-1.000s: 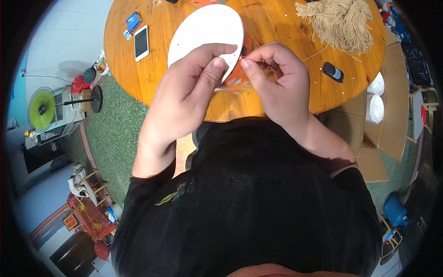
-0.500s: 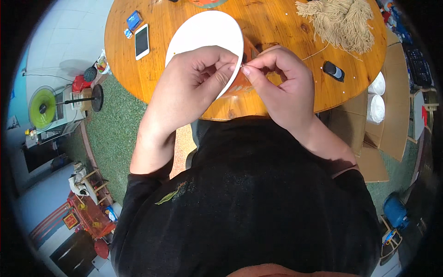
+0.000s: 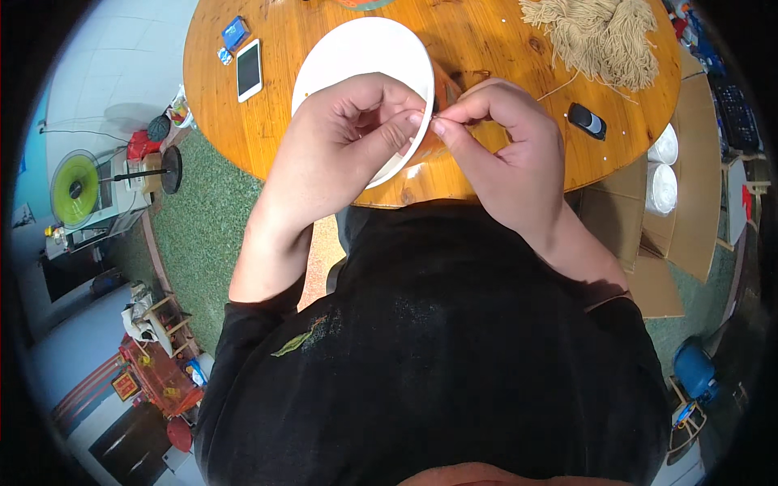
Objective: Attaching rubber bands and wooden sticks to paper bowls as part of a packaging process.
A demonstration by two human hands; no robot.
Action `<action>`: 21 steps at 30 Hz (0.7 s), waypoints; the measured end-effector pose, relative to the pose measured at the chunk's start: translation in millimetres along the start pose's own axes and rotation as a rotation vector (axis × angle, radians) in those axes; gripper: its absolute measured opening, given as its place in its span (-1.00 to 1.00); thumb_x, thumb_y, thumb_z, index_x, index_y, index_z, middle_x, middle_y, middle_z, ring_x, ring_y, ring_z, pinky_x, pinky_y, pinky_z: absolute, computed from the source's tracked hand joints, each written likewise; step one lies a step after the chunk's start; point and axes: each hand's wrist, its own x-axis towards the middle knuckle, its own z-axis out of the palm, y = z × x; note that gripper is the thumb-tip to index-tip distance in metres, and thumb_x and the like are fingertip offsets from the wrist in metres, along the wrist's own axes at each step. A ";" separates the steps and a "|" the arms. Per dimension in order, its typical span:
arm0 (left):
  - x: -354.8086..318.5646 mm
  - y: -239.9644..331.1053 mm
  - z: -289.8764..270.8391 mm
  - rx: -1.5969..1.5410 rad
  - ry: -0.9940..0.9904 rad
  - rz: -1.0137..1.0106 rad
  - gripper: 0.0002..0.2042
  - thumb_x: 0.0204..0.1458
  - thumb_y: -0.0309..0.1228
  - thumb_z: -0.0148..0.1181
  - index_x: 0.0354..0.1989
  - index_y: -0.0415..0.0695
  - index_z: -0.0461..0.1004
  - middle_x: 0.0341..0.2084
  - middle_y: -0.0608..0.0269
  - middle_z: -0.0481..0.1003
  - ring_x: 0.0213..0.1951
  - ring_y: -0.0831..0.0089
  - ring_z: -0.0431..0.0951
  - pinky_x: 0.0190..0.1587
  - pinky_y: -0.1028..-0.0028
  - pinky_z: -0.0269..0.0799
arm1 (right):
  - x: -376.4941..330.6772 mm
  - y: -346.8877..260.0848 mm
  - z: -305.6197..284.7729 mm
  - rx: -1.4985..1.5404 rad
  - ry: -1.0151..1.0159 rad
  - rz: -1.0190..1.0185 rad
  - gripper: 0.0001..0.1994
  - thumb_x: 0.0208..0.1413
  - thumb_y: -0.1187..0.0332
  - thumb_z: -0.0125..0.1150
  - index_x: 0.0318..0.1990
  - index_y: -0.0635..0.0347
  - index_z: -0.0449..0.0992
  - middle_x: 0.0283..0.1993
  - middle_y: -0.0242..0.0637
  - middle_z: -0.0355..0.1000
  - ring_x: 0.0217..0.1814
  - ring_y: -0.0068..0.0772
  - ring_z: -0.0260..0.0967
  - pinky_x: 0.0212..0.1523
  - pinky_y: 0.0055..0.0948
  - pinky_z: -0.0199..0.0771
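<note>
1. Our left hand (image 3: 344,138) pinches the near rim of a white paper plate (image 3: 356,61), thumb and forefinger closed on its edge.
2. Our right hand (image 3: 510,154) is closed in a fingertip pinch just beside the left thumb, on something too small to make out.
3. The plate is tilted above the near edge of the round wooden table (image 3: 486,40), with an orange piece (image 3: 444,85) behind it.
4. A white phone (image 3: 249,70), a heap of tan yarn (image 3: 600,36) and a small black device (image 3: 586,120) lie on the table, apart from our hands.
</note>
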 end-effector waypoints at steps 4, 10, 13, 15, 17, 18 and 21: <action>1.0 -9.2 2.9 0.024 0.016 0.077 -0.95 0.30 -0.55 0.20 -0.16 -0.28 0.53 -0.38 0.44 0.50 -0.31 0.72 0.48 -0.22 0.64 0.44 | 0.6 -4.1 -1.1 -0.041 -0.022 -0.031 -0.91 0.08 0.60 0.40 -0.35 0.30 0.57 -0.37 -0.28 0.52 -0.30 -0.47 0.49 -0.19 -0.51 0.45; -0.5 -6.6 6.1 -0.039 0.003 0.036 -0.98 0.32 -0.57 0.12 -0.18 -0.24 0.47 -0.34 0.41 0.49 -0.29 0.72 0.46 -0.22 0.63 0.43 | -5.1 0.4 4.5 0.138 -0.011 0.148 -0.90 0.12 0.47 0.42 -0.33 0.26 0.58 -0.35 -0.28 0.54 -0.28 -0.41 0.53 -0.24 -0.43 0.53; -0.8 -7.2 7.8 -0.113 0.079 0.132 -0.96 0.33 -0.59 0.07 -0.16 -0.26 0.45 -0.28 0.32 0.54 -0.30 0.67 0.50 -0.19 0.60 0.47 | -6.4 2.7 2.4 0.232 -0.087 0.204 -0.90 0.18 0.46 0.38 -0.29 0.28 0.58 -0.30 -0.27 0.56 -0.23 -0.46 0.55 -0.18 -0.44 0.55; -1.3 -5.2 11.1 -0.165 0.122 0.170 -0.95 0.33 -0.60 0.04 -0.14 -0.27 0.43 -0.24 0.26 0.55 -0.29 0.64 0.52 -0.17 0.58 0.48 | -9.8 4.8 4.4 0.239 -0.083 0.176 -0.91 0.20 0.46 0.36 -0.28 0.28 0.58 -0.29 -0.28 0.56 -0.22 -0.46 0.55 -0.17 -0.45 0.55; -2.6 -6.0 10.8 -0.217 0.157 0.258 -0.92 0.35 -0.64 -0.03 -0.11 -0.29 0.41 -0.14 0.12 0.57 -0.26 0.59 0.55 -0.16 0.56 0.50 | -11.6 4.0 6.0 0.246 -0.081 0.150 -0.91 0.22 0.46 0.35 -0.26 0.28 0.57 -0.27 -0.28 0.57 -0.21 -0.47 0.55 -0.15 -0.45 0.54; -4.0 -6.8 10.9 -0.217 0.157 0.258 -0.92 0.35 -0.64 -0.03 -0.11 -0.29 0.41 -0.14 0.12 0.57 -0.26 0.59 0.55 -0.16 0.56 0.50 | -12.5 1.8 7.0 0.279 -0.078 0.175 -0.91 0.23 0.45 0.33 -0.25 0.28 0.57 -0.27 -0.28 0.57 -0.21 -0.46 0.54 -0.14 -0.46 0.54; -7.0 -9.1 12.0 -0.298 0.183 0.332 -0.92 0.36 -0.64 -0.05 -0.11 -0.27 0.39 -0.17 0.06 0.58 -0.30 0.58 0.53 -0.19 0.56 0.49 | -10.9 -1.2 8.5 0.299 -0.080 0.167 -0.92 0.25 0.45 0.31 -0.24 0.27 0.56 -0.27 -0.29 0.56 -0.21 -0.45 0.54 -0.13 -0.47 0.53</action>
